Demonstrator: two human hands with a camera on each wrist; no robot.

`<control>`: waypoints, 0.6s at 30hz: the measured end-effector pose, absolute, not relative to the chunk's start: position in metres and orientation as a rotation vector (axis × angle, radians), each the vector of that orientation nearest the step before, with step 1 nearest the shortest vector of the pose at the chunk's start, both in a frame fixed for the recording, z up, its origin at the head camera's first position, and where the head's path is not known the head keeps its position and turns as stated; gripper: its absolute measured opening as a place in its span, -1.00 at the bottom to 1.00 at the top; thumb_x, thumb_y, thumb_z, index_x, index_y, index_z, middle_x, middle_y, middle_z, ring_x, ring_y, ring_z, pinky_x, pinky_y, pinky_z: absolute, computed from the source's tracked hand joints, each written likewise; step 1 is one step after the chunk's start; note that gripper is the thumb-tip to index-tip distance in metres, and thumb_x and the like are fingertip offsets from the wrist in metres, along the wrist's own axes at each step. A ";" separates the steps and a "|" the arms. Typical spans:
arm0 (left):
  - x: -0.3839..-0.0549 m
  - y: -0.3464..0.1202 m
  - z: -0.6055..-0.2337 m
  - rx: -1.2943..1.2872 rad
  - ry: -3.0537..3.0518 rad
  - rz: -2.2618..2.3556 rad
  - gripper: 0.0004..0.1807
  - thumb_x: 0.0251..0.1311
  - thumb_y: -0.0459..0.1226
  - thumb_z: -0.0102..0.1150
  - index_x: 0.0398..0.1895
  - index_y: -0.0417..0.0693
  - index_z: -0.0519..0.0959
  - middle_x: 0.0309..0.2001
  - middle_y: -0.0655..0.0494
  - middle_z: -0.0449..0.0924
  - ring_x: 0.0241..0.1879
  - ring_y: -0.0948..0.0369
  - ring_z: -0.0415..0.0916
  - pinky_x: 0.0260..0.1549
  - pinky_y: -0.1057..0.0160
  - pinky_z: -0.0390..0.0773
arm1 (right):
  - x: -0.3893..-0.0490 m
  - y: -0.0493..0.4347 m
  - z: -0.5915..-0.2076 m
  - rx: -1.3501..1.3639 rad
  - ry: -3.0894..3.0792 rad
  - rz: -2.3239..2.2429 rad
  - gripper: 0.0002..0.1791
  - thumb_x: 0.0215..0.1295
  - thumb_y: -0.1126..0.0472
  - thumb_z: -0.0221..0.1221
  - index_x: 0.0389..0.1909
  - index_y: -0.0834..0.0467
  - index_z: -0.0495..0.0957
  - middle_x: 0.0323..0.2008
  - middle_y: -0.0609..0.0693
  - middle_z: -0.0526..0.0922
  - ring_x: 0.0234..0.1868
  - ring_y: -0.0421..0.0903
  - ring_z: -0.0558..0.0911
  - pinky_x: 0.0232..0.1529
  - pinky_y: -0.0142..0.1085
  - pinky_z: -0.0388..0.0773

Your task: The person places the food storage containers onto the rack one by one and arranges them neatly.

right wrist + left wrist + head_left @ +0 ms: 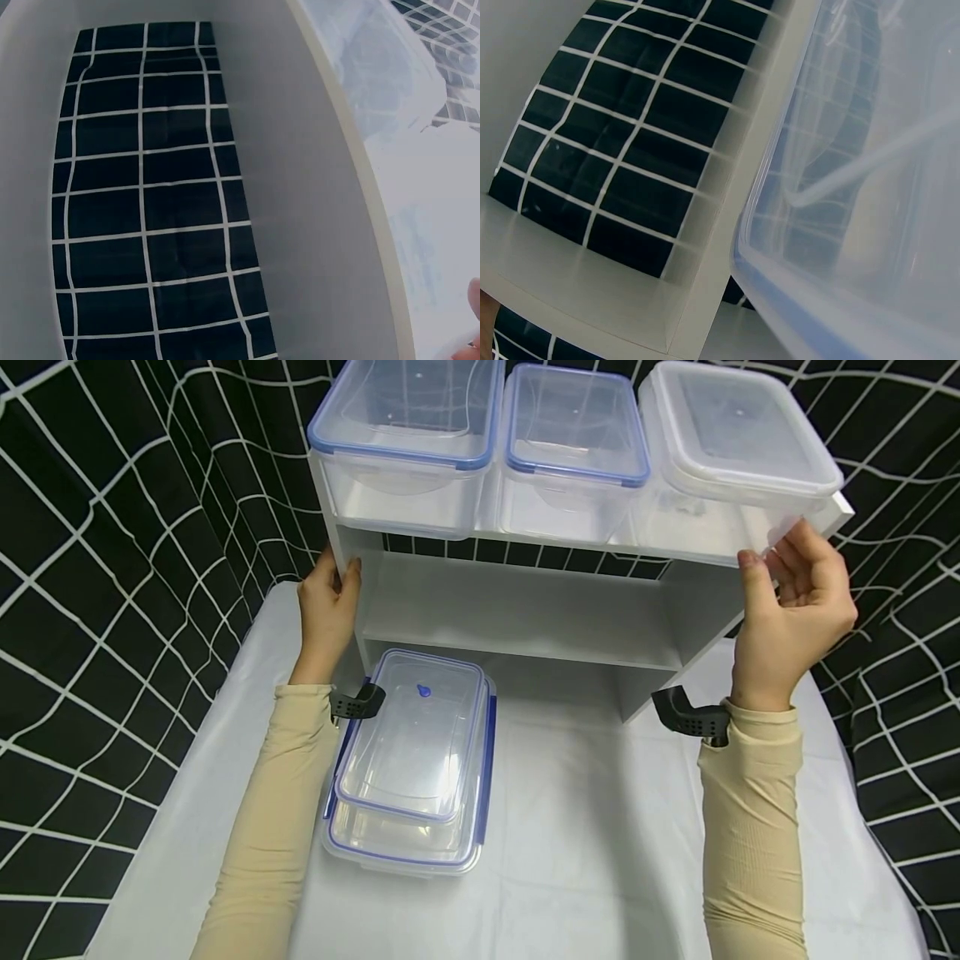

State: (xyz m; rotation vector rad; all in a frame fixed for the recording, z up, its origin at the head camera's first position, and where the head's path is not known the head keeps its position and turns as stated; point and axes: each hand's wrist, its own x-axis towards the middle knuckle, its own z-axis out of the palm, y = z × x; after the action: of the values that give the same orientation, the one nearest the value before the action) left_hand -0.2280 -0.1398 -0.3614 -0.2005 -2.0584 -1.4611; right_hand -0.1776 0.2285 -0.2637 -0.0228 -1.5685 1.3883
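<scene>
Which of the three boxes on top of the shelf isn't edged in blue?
The right box, nearest the right hand. It is edged in white, whereas the left box and middle box have blue edging.

White-gridded black fabric (97, 635) beside white cloth (555, 860)

Black, white-gridded fabric (82, 635) behind and beside a white-covered table (555, 868)

Between two boards of the white shelf (311, 202) shows dark cloth with white lines (146, 195), while past the shelf's pale edge sits a clear box (382, 71), with the right hand's fingertips (476, 296) partly visible.
</scene>
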 end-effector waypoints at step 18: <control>-0.228 -0.139 -0.362 -0.195 -2.040 -1.476 -0.68 0.33 -0.42 -0.06 0.10 -0.39 0.45 -0.09 -0.31 0.58 -0.16 -0.07 0.56 -0.27 0.39 0.48 | -0.150 0.216 -0.287 0.042 -1.603 1.422 -0.61 0.04 0.50 0.27 -0.04 0.35 0.58 -0.11 0.08 0.57 0.02 0.03 0.54 0.09 -0.25 0.42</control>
State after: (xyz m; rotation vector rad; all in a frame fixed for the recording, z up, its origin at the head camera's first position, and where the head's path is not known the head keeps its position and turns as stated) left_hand -0.2281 -0.1391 -0.3616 -0.1955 -2.0402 -1.4756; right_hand -0.1504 0.2160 -0.2869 0.0415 -1.6028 1.4218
